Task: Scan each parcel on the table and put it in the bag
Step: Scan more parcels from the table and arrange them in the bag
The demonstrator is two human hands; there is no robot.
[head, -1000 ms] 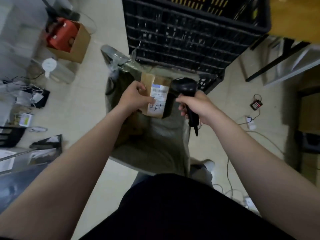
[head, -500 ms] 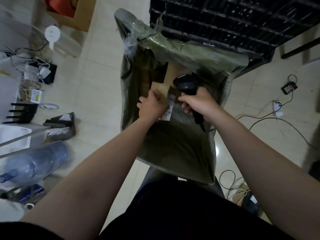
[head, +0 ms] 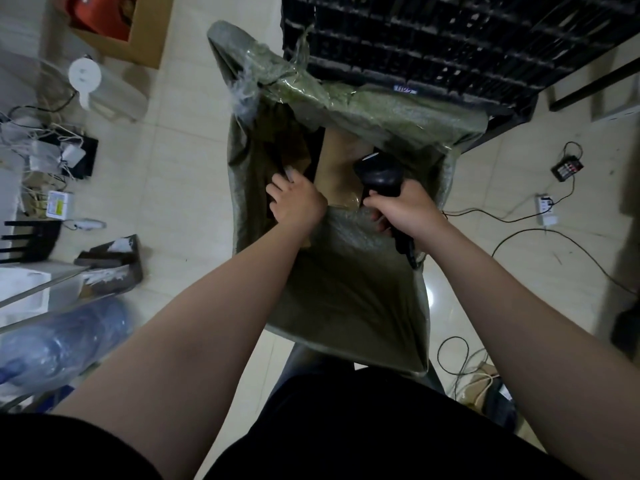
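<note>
Grips the parcel (head: 298, 162) in the left hand (head: 298, 202), sunk inside the mouth of the bag (head: 346, 299) at eleven o'clock for the drop, and clasps the scanner (head: 379, 174) in the right hand (head: 405, 209) at one o'clock, probably ready for the next label.

It was a parcel-handling back room. A black crate (head: 433, 39), cardboard box (head: 149, 29) and cables (head: 540, 230) crowded the tiled floor (head: 187, 161).
</note>
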